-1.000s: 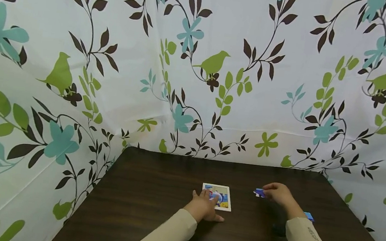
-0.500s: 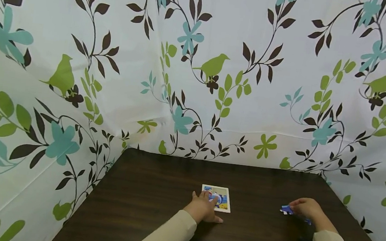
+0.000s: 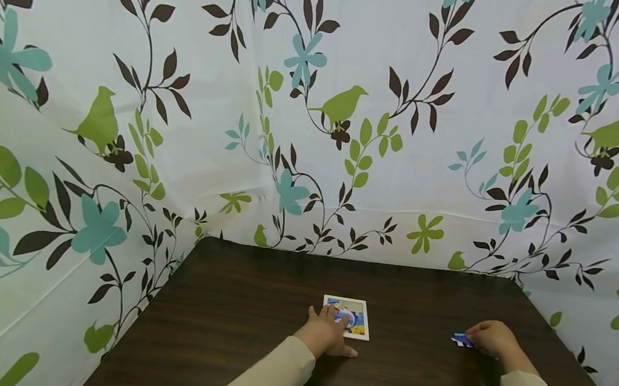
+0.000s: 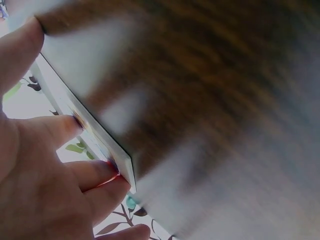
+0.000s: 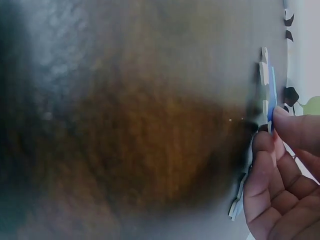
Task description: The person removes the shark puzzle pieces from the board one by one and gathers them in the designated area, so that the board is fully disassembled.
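Note:
My left hand (image 3: 325,333) rests with spread fingers on the lower left of a small white-framed picture puzzle (image 3: 354,307) on the table. In the left wrist view, the fingertips (image 4: 107,170) press on the puzzle's face, and the thumb lies off its near edge. Farther right, my right hand (image 3: 499,342) pinches a blue and white jigsaw piece (image 5: 270,95) between thumb and index finger, low over the table. Another jigsaw piece (image 5: 238,200) lies on the table under that hand, mostly hidden by it in the head view.
A dark brown wooden table (image 3: 402,382) spreads under both hands. Behind it and along its left side hangs a white curtain (image 3: 391,183) printed with leaves, birds and flowers.
My right hand has moved right and toward me with the jigsaw piece, then slightly lower, now over the other piece. The left hand stays on the puzzle.

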Motion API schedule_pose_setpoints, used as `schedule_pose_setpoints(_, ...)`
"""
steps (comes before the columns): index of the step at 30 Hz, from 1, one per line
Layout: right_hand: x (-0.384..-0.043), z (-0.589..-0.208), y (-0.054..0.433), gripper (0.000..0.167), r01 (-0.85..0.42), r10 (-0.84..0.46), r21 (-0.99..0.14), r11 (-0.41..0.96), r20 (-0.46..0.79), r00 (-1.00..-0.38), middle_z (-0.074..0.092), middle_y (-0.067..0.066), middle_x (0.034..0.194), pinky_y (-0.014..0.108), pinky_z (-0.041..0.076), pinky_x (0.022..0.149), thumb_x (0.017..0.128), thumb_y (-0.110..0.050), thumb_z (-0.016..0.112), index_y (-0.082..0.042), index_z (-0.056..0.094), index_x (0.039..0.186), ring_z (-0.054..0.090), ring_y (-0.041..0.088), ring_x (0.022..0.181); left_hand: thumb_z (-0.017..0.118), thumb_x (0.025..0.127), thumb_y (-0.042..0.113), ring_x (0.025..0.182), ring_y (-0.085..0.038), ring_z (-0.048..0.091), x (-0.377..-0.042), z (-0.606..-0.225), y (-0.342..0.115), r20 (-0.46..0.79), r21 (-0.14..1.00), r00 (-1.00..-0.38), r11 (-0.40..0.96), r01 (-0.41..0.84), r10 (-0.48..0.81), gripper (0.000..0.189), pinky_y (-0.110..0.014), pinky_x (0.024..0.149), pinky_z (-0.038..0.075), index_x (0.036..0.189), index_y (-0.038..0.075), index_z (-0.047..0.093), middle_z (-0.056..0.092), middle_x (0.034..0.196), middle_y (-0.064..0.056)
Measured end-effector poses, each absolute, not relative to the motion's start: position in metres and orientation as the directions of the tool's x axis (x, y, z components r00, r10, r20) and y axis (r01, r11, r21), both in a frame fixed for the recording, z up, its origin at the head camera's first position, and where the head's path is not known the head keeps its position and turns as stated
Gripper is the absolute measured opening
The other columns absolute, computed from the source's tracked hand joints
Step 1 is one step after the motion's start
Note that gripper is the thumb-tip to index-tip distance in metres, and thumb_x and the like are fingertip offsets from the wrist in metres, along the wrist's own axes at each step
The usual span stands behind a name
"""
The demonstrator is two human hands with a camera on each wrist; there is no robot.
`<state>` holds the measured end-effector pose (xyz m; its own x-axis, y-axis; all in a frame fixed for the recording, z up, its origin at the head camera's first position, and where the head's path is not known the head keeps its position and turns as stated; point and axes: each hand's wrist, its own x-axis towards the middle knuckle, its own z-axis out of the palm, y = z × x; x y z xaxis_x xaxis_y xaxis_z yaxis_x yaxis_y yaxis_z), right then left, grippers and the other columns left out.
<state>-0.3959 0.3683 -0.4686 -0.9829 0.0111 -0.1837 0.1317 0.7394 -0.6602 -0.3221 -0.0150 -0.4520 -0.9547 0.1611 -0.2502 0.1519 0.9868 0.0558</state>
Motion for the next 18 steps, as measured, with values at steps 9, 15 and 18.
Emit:
schedule_pose_setpoints(9,-0.3951,-0.4741,0.3672,0.015,0.132,0.038,-0.652,0.747,-0.156,-0.987,0.063,0.012,0.080,0.031,0.053,0.061,0.087,-0.002,0.060,0.009,0.069,0.092,0.058,0.020,0.074,0.059,0.083,0.073,0.151,-0.027,0.027,-0.3225,-0.4514,-0.0138,-0.260,0.036,-0.953,0.988,0.151,0.155,0.085,-0.056,0.121,0.022,0.154,0.033,0.036,0.030,0.162,-0.011)
schedule_pose_setpoints(15,-0.3895,-0.4734,0.3670,0.013,0.086,0.021,-0.582,0.809,-0.117,-0.993,0.063,0.012,0.080,0.030,0.050,0.058,0.086,-0.004,0.060,0.006,0.068,0.087,0.057,0.019,0.070,0.060,0.083,0.073,0.151,-0.028,0.028,-0.3228,-0.4518,-0.0131,-0.263,0.031,-0.952,0.987,0.155,0.157,0.085,-0.056,0.121,0.022,0.154,0.033,0.036,0.032,0.161,-0.011)
schedule_pose_setpoints(18,-0.3875,-0.4722,0.3656,0.014,0.087,0.026,-0.586,0.805,-0.112,-0.993,0.062,0.012,0.079,0.030,0.050,0.058,0.088,-0.004,0.058,0.006,0.068,0.088,0.057,0.018,0.069,0.060,0.083,0.074,0.150,-0.028,0.028,-0.3227,-0.4512,-0.0128,-0.262,0.026,-0.952,0.987,0.157,0.158,0.085,-0.056,0.121,0.022,0.154,0.033,0.037,0.032,0.161,-0.011)
